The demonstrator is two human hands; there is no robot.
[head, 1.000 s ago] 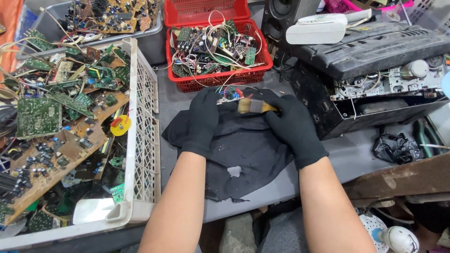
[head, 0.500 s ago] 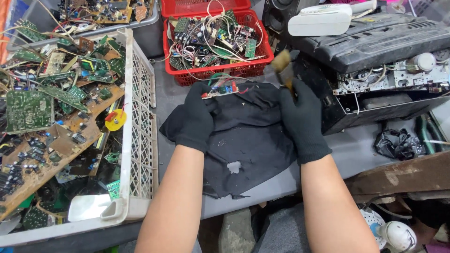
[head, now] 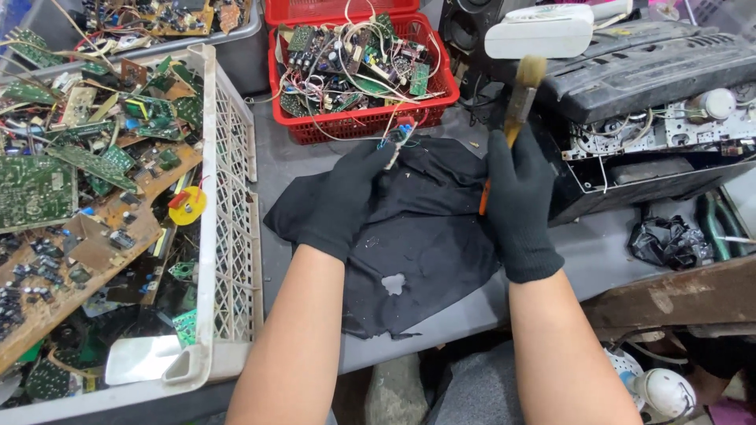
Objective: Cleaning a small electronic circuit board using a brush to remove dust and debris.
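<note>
At the middle of the grey metal workbench [head: 630,236], a crumpled black cloth [head: 417,236] lies spread as a work mat, and both gloved hands meet above its far edge. The left hand [head: 346,197], in a black knit glove, is closed around a small circuit board with blue and red parts and thin trailing wires [head: 396,135], holding it up just beyond the cloth, near the red plastic basket of loose boards and cables [head: 358,67]. The right hand [head: 518,193], also in a black glove, grips a paintbrush with an orange-tipped wooden handle and pale bristles [head: 520,94]; the brush stands nearly upright, bristles at the top, and is apart from the board, so no brushing contact shows at this moment.

As for progress, I judge the cleaning of this 1 board to be underway rather than finished: pale specks and a light patch sit on the cloth, yet the board is in hand and not set in any container. To the left, a white lattice plastic crate [head: 228,205] is heaped with green and brown circuit boards. To the right stands an opened black electronic chassis [head: 654,142] with a white handset-shaped casing [head: 539,35] resting on top, which suggests more stripping and sorting remains.
</note>
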